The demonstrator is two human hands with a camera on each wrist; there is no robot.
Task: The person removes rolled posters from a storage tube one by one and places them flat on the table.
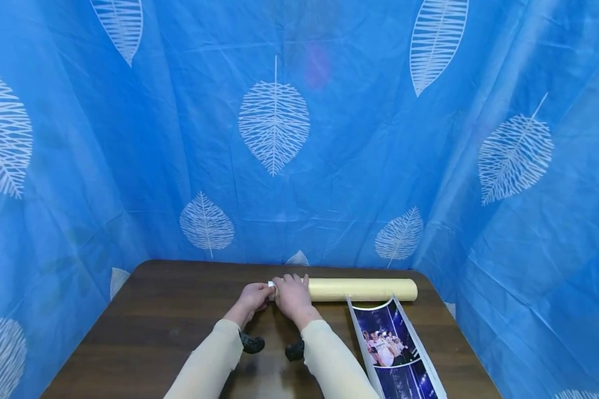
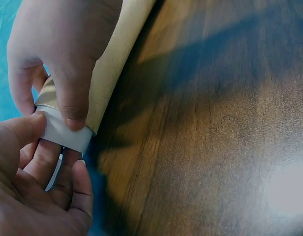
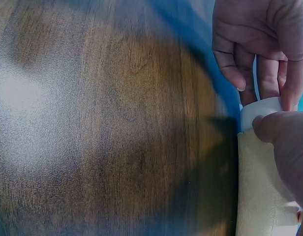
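Note:
A long pale yellow tube (image 1: 364,289) lies crosswise near the far edge of the table. From its left end sticks a short white cylindrical piece (image 2: 63,130), with a hollow opening. My left hand (image 1: 254,299) pinches this white piece, thumb on the outside and fingertips at its open end. My right hand (image 1: 293,296) holds the tube close to the same end, and its thumb (image 3: 265,127) presses on the white piece where it meets the tube. Most of the tube's left part is hidden under the right hand in the head view.
A long printed sheet (image 1: 386,341) with white borders and curled side edges lies on the dark wooden table (image 1: 145,327), right of the right forearm, its far end against the tube. A blue curtain (image 1: 339,166) with white leaf prints surrounds the table's back and sides.

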